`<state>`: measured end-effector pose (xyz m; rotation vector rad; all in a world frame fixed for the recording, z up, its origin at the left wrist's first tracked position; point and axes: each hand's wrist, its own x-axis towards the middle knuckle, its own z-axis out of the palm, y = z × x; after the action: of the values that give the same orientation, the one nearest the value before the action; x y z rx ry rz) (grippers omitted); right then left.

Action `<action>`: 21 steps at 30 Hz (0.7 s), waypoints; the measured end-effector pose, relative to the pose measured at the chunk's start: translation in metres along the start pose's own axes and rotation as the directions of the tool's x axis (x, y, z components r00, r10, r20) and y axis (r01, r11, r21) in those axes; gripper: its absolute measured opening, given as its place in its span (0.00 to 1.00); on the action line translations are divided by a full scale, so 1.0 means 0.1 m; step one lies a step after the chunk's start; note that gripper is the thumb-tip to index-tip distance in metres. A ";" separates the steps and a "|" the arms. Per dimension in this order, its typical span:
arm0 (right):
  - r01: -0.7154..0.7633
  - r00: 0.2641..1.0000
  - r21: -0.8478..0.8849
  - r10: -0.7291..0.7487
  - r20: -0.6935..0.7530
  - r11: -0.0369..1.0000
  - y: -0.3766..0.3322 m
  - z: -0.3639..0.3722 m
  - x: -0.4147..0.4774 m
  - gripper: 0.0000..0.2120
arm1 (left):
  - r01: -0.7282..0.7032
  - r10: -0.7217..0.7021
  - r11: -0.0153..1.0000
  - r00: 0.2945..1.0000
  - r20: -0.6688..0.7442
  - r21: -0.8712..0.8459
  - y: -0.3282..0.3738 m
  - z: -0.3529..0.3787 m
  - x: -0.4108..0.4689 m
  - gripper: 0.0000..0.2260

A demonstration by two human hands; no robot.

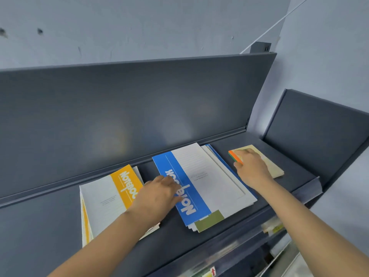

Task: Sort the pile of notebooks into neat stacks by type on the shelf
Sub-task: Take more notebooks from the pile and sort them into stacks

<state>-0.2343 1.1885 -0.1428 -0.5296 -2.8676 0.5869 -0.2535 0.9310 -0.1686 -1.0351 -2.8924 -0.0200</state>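
Left hand (159, 193) lay flat, fingers relaxed, on the blue notebook stack (209, 176); right of it, right hand (250, 166) grasped a small tan notebook (274, 169); yellow notebooks (105, 198) lay left.

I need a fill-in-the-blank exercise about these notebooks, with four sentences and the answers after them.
1. The top notebook in the middle has a ____ stripe.
2. The yellow notebook lies to the ____ of it.
3. The right hand holds a small stack with an ____ edge.
4. An olive cover sticks out from ____ the top notebook.

Answers: blue; left; orange; under
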 end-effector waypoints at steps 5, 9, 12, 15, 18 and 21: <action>0.338 0.923 0.009 -0.334 0.192 0.941 -1.02 0.27 -0.53 0.21 | -0.031 0.047 0.989 0.993 -0.109 0.144 -0.59 -0.18 -0.92 0.13; 0.526 0.808 0.020 -0.507 0.301 0.850 -1.99 0.59 -1.04 0.22 | 0.123 -0.100 0.974 0.987 -0.123 0.191 -1.22 -0.42 -2.00 0.08; 0.639 0.710 0.060 -0.618 0.338 0.767 -2.79 0.84 -1.52 0.23 | 0.293 -0.254 0.923 0.951 -0.175 0.249 -1.75 -0.53 -3.04 0.05; 0.696 0.625 0.147 -0.694 0.359 0.703 -3.60 1.09 -2.11 0.22 | 0.453 -0.413 0.857 0.889 -0.199 0.245 -2.18 -0.61 -4.19 0.11; 0.752 0.528 0.211 -0.761 0.377 0.625 -4.37 1.36 -2.71 0.21 | 0.573 -0.525 0.771 0.819 -0.234 0.278 -2.46 -0.76 -5.29 0.09; 0.793 0.435 0.268 -0.817 0.379 0.547 -5.11 1.58 -3.36 0.21 | 0.698 -0.656 0.648 0.715 -0.242 0.306 -2.65 -0.95 -6.33 0.07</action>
<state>-0.1183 0.5687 -0.1088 1.1608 -2.9821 0.6295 0.0727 0.3219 -0.1152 0.1534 -2.8169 0.4116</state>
